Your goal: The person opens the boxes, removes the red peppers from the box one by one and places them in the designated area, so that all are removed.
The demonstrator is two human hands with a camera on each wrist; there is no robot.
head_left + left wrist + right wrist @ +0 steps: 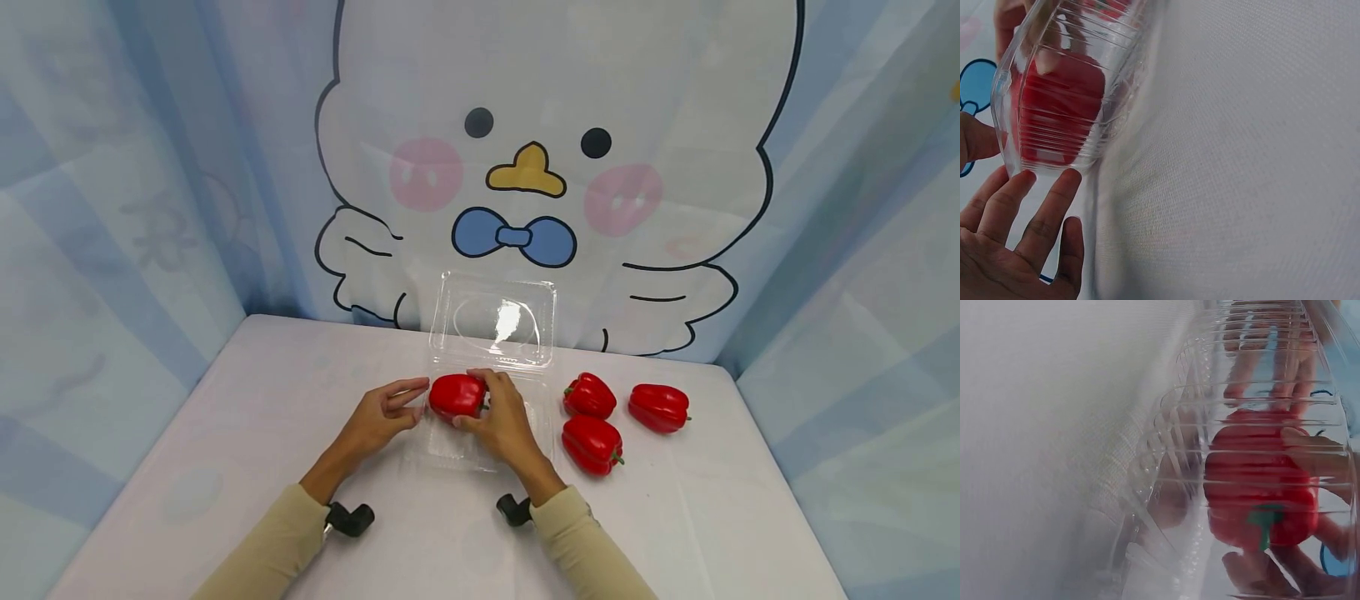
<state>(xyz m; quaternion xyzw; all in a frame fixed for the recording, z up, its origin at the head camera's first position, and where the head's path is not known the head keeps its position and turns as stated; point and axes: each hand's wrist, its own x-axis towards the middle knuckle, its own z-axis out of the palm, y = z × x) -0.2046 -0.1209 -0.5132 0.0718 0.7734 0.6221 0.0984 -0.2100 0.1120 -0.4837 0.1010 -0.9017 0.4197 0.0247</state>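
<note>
A red bell pepper (456,395) sits at the left side of an open clear plastic clamshell container (450,454); both wrist views show it through the ribbed wall. My right hand (504,421) grips this pepper from the right, thumb on the near side and fingers on the far side, by its green stem (1264,526). On the left, my left hand (386,417) has its fingers extended against the container's outer wall. In the left wrist view its fingertips (1067,181) touch the clear plastic. The container's lid (487,321) stands raised at the back.
Right of the container lie three more red bell peppers: one at the back (591,396), one nearer (592,444), one farther right (658,407). A white cloth covers the table (675,533). Printed curtains (697,167) enclose the back and sides.
</note>
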